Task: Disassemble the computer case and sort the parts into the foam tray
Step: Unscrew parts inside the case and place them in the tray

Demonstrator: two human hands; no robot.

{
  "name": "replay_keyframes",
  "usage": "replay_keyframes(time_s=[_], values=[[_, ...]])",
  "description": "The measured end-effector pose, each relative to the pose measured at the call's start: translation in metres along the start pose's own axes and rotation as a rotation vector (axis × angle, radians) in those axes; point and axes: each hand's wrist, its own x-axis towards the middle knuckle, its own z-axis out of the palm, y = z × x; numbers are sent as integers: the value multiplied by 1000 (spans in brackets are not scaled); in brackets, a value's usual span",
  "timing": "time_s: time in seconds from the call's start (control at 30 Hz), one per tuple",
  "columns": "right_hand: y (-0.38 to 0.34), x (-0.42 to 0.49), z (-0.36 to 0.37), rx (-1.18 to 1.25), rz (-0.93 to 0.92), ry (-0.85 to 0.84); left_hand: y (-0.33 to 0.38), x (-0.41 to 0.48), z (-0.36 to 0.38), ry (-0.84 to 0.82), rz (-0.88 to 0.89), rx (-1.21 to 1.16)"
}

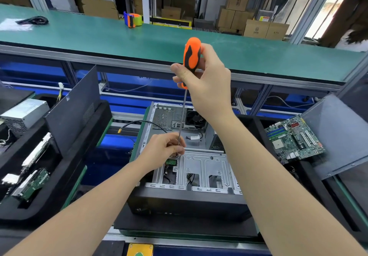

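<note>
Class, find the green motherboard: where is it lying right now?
In the head view, the motherboard lies at the right, between the open computer case and a leaning dark panel.

A green tabletop (79,34) runs across the upper frame. At upper centre a blue-and-orange tape dispenser (133,19) sits on it; at upper left a coiled black cable (33,20) lies on a clear bag (14,25). Cardboard boxes (256,28) stand behind, upper right. A yellow plate (139,248) shows at the bottom edge.
</note>
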Motion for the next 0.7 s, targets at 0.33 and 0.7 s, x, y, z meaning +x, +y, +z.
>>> replay_keyframes(time_s=[0.33,0.7], values=[[10,16,-16,260,67,-363,2,-1,-9,-65,14,-1],[22,15,-18,449,122,-454,8,-2,-11,-97,35,29]])
